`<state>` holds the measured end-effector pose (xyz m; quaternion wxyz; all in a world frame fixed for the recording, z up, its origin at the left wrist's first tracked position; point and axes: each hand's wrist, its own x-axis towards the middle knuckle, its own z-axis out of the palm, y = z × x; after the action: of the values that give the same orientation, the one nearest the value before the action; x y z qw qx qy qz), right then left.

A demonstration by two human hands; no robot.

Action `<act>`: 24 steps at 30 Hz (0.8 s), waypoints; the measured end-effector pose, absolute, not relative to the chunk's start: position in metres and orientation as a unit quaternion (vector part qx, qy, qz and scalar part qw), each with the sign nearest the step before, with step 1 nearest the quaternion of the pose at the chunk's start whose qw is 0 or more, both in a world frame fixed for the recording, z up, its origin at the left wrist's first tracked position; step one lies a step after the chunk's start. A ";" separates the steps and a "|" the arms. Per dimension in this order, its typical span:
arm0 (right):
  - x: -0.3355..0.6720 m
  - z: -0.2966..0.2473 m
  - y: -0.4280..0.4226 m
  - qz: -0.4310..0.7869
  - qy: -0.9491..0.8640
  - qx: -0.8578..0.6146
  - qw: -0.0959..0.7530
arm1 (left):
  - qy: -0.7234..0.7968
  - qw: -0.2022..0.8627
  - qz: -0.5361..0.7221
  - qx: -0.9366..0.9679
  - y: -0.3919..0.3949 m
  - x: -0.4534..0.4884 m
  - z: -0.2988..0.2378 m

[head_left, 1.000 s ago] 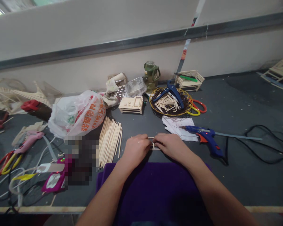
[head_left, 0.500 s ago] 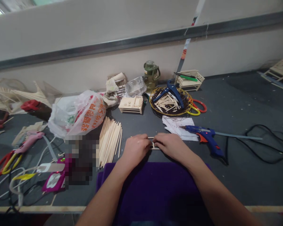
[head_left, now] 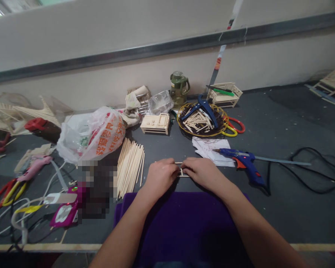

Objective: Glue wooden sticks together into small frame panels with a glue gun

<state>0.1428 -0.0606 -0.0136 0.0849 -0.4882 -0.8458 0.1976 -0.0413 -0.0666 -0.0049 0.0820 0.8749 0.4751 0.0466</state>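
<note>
Both hands meet over a small wooden stick frame (head_left: pixel 181 176) on the dark table, just beyond the purple cloth (head_left: pixel 184 223). My left hand (head_left: pixel 162 174) is closed on the frame's left part, fingers bent toward its middle. From the other side my right hand (head_left: pixel 198 171) pinches the frame, its fingertips close to those of the left. Two long sticks and a short crosspiece show between the hands; the ends are covered by my fingers. Left of my left hand lies a pile of thin wooden sticks (head_left: pixel 130 167).
To the right lies a blue glue gun (head_left: pixel 244 158) with a cord, beside folded paper (head_left: pixel 212 150). Behind are a basket (head_left: pixel 184 130) of short sticks with a blue cutter (head_left: pixel 208 109), a small wooden model (head_left: pixel 155 124) and a green bottle (head_left: pixel 178 89). A plastic bag (head_left: pixel 100 134) stands left.
</note>
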 end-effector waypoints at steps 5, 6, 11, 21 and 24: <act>0.143 -0.013 -0.061 0.198 -0.845 -0.490 0.082 | 0.474 0.076 0.047 0.876 -0.066 -0.041 -0.006; 0.143 -0.013 -0.061 0.199 -0.845 -0.489 0.083 | 0.473 0.074 0.046 0.877 -0.066 -0.041 -0.006; 0.142 -0.013 -0.060 0.199 -0.844 -0.490 0.088 | 0.471 0.063 0.046 0.879 -0.067 -0.042 -0.007; 0.143 -0.012 -0.061 0.199 -0.844 -0.491 0.086 | 0.477 0.074 0.048 0.875 -0.067 -0.041 -0.007; 0.143 -0.013 -0.061 0.199 -0.843 -0.491 0.088 | 0.478 0.104 0.063 0.870 -0.067 -0.043 -0.005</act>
<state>0.1431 -0.0607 -0.0133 0.0876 -0.4914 -0.8434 0.1987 -0.0428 -0.0666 -0.0050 0.1035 0.8702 0.4777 0.0626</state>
